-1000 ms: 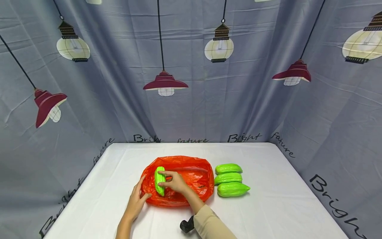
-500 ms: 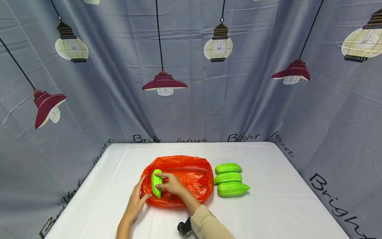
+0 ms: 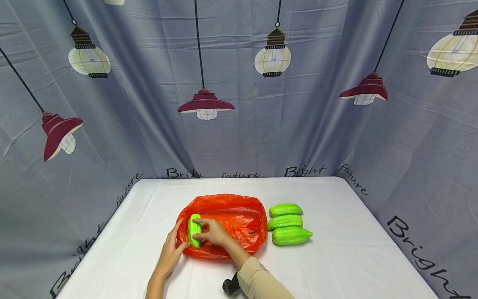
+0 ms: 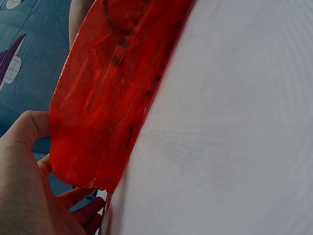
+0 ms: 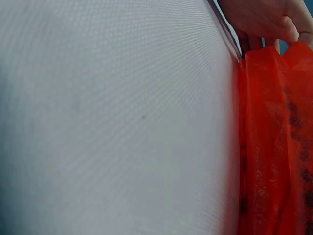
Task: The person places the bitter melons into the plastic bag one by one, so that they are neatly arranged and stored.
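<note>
A crinkled red plastic bag (image 3: pixel 239 207) lies wide open on the white table. At its left end, my left hand (image 3: pixel 169 251) holds the rim, and the left wrist view has the thumb (image 4: pixel 34 122) over the edge with the other fingers (image 4: pixel 88 213) outside. Inside the bag, close to that hand, a bright green ridged gourd (image 3: pixel 193 232) stands lengthwise. My right hand (image 3: pixel 214 232) pinches it from the right between thumb and fingers. In the right wrist view, the bag wall (image 5: pixel 266 147) fills the right side, with my left hand (image 5: pixel 264 19) above.
Three more green gourds (image 3: pixel 286 222) lie in a column right of the bag. A black wrist camera (image 3: pixel 231 284) hangs beside the right sleeve (image 3: pixel 261 278). The white tabletop (image 3: pixel 343 232) is bordered by a grey curtain (image 3: pixel 246 141) printed with lamps.
My right hand has shifted left and lower in the bag with the gourd, bringing it near the left end. The left hand has stayed at the rim.
</note>
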The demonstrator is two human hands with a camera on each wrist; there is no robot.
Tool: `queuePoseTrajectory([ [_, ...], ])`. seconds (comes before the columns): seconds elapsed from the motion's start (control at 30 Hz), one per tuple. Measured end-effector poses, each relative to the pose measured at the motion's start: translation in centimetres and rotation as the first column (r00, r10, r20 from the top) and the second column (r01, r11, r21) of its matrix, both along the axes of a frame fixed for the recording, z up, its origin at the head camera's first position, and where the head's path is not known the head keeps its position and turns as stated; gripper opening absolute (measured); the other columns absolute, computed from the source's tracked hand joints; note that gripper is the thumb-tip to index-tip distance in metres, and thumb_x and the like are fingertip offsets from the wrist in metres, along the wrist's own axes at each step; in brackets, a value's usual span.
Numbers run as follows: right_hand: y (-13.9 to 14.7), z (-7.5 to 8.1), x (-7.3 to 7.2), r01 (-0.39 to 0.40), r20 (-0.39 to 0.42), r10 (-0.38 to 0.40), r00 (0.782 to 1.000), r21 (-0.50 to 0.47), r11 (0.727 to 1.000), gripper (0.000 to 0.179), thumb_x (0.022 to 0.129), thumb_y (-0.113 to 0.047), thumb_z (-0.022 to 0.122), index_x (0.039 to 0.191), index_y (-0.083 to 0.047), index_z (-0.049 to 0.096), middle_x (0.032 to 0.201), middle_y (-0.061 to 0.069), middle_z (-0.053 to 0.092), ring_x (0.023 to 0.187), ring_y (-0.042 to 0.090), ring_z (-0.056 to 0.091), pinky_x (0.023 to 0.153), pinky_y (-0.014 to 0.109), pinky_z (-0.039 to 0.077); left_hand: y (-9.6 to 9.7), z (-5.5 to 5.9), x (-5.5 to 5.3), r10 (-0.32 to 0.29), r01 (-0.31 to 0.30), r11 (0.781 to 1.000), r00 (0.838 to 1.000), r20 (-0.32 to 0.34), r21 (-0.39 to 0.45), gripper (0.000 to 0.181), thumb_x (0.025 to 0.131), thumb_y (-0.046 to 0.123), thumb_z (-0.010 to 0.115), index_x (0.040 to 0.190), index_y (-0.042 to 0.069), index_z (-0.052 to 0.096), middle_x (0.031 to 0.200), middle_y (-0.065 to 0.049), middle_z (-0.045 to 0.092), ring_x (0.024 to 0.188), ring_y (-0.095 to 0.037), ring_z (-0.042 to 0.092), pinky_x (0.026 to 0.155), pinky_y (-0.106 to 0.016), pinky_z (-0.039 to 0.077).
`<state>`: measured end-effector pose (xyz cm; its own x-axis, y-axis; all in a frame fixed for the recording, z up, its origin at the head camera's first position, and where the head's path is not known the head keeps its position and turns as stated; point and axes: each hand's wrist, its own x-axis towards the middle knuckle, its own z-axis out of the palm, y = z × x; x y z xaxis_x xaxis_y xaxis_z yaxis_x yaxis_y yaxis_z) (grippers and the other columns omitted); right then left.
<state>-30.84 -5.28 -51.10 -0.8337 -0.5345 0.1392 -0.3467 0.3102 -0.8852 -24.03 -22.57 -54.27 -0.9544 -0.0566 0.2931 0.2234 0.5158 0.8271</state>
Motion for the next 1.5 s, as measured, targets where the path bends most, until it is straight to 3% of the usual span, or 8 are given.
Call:
queuePoseTrajectory([
  [0.17,0.1,0.1,-0.1,-0.037,0.012,0.037,0.999,0.0,0.999,0.052,0.078,-0.014,0.072,0.127,-0.011,0.056,0.099,0.01,0.061,0.063,0.01,0.061,0.053,0.021,0.051,0.0,0.0,-0.1,0.004,-0.004,1.0,1.0,-0.001,-0.009,0.079,0.078,0.013,0.063,0.147,0.018,0.025,0.139,-0.025,0.033,0.125,-0.046,0.032,0.095,-0.066,0.025],
  [0.37,0.9,0.6,-0.3,-0.048,-0.035,0.051,0.998,0.085,0.995,0.058,0.078,-0.021,0.073,0.132,-0.013,0.052,0.118,0.012,0.058,0.099,0.024,0.058,0.066,0.021,0.049,0.0,0.1,-0.1,0.007,-0.007,1.0,1.0,0.001,-0.008,0.078,0.078,0.014,0.063,0.146,0.018,0.026,0.139,-0.023,0.034,0.126,-0.045,0.032,0.095,-0.066,0.026],
  [0.6,2.9,1.7,-0.3,-0.123,0.036,0.12,0.992,0.096,0.988,0.069,0.08,-0.021,0.072,0.14,-0.011,0.039,0.124,0.022,0.052,0.095,0.027,0.061,0.07,0.026,0.051,-0.1,0.0,0.1,0.009,-0.008,1.0,1.0,0.003,-0.017,0.077,0.079,0.015,0.062,0.147,0.017,0.025,0.139,-0.026,0.032,0.125,-0.048,0.031,0.094,-0.068,0.024],
  [0.7,3.7,2.4,-0.4,-0.133,0.014,0.132,0.991,0.11,0.985,0.067,0.081,-0.023,0.07,0.139,-0.012,0.04,0.124,0.021,0.051,0.102,0.03,0.058,0.074,0.027,0.05,-0.2,0.0,0.2,0.014,-0.014,1.0,1.0,-0.007,-0.006,0.078,0.078,0.014,0.063,0.146,0.017,0.026,0.138,-0.026,0.034,0.125,-0.047,0.032,0.095,-0.066,0.025],
  [0.87,5.4,4.2,-0.6,-0.129,-0.03,0.133,0.991,0.109,0.986,0.06,0.083,-0.024,0.069,0.136,-0.015,0.044,0.124,0.015,0.053,0.108,0.032,0.054,0.08,0.03,0.048,-0.1,-0.1,0.2,0.013,-0.012,1.0,1.0,-0.015,0.007,0.078,0.077,0.013,0.063,0.146,0.016,0.026,0.139,-0.025,0.034,0.126,-0.045,0.031,0.096,-0.065,0.024],
  [1.13,10.0,7.4,-1.3,-0.141,-0.08,0.148,0.986,0.087,0.986,0.055,0.085,-0.025,0.066,0.135,-0.019,0.047,0.124,0.004,0.054,0.114,0.019,0.051,0.092,0.04,0.044,0.0,-0.2,0.0,0.005,-0.004,1.0,1.0,-0.022,0.026,0.078,0.077,0.01,0.063,0.146,0.015,0.027,0.138,-0.025,0.034,0.127,-0.043,0.03,0.097,-0.065,0.023],
  [1.43,17.2,13.0,0.0,-0.102,-0.217,0.111,0.97,0.051,0.993,0.049,0.085,-0.005,0.064,0.13,0.003,0.048,0.12,0.025,0.055,0.105,0.042,0.053,0.089,0.055,0.042,0.1,-0.2,0.0,0.007,-0.006,0.999,1.0,-0.024,0.034,0.078,0.076,0.01,0.063,0.146,0.014,0.028,0.137,-0.025,0.035,0.127,-0.042,0.031,0.098,-0.063,0.024],
  [1.5,18.8,13.5,0.2,-0.09,-0.241,0.098,0.966,0.044,0.995,0.049,0.084,-0.005,0.065,0.129,0.005,0.048,0.119,0.025,0.055,0.103,0.041,0.055,0.088,0.056,0.042,0.0,-0.2,0.0,0.004,-0.003,0.999,1.0,-0.023,0.034,0.078,0.077,0.01,0.063,0.146,0.014,0.027,0.137,-0.025,0.035,0.127,-0.042,0.031,0.098,-0.063,0.023],
])
